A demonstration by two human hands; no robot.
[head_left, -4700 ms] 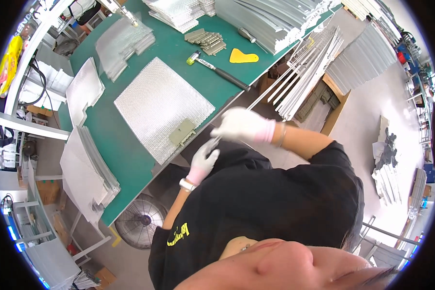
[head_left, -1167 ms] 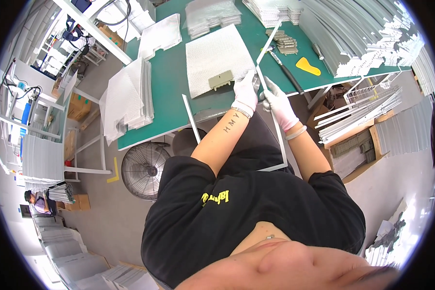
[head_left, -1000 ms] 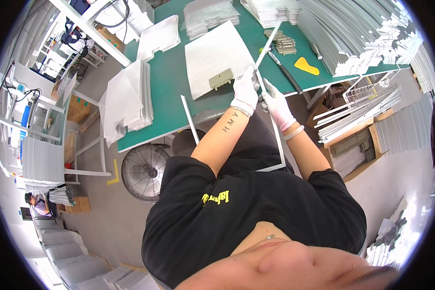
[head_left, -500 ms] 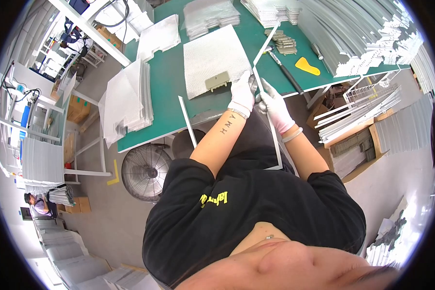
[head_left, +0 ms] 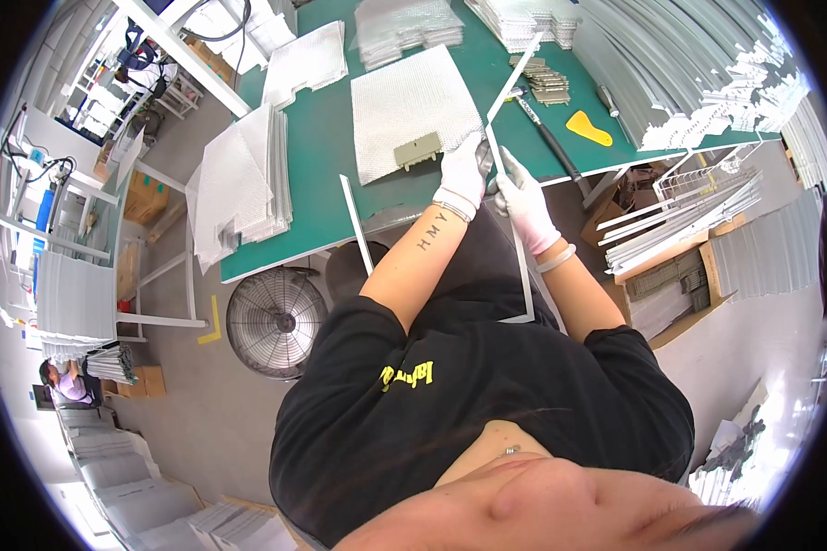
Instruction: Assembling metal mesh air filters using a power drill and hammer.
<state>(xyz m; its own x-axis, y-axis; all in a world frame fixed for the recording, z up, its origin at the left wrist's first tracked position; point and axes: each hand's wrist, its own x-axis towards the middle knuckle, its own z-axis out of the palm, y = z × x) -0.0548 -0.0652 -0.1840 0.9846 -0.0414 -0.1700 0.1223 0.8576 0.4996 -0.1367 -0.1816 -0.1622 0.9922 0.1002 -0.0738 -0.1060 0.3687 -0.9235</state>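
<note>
Both my hands, in white gloves, are at a thin white frame strip [head_left: 521, 253] near the front edge of the green table [head_left: 317, 216]. My left hand [head_left: 465, 171] is closed on the strip, close to its bend. My right hand [head_left: 524, 199] grips it from the other side, a little lower. The strip runs from over the table down to my lap, and another white length [head_left: 355, 220] shows left of my left forearm. Beyond my left hand lies a white mesh sheet [head_left: 404, 101], with an olive toothed plate [head_left: 418, 150] on its near edge.
To the right are a black-handled hammer [head_left: 551, 138], a yellow scraper [head_left: 588, 129] and several olive plates [head_left: 549, 83]. Mesh stacks [head_left: 248, 179] fill the left, and pale strips [head_left: 643, 64] the far right. A floor fan [head_left: 276, 321] stands below the table's left end.
The view has shifted slightly. Both hands stay on the strip in nearly the same grip, and the things on the table have not moved.
</note>
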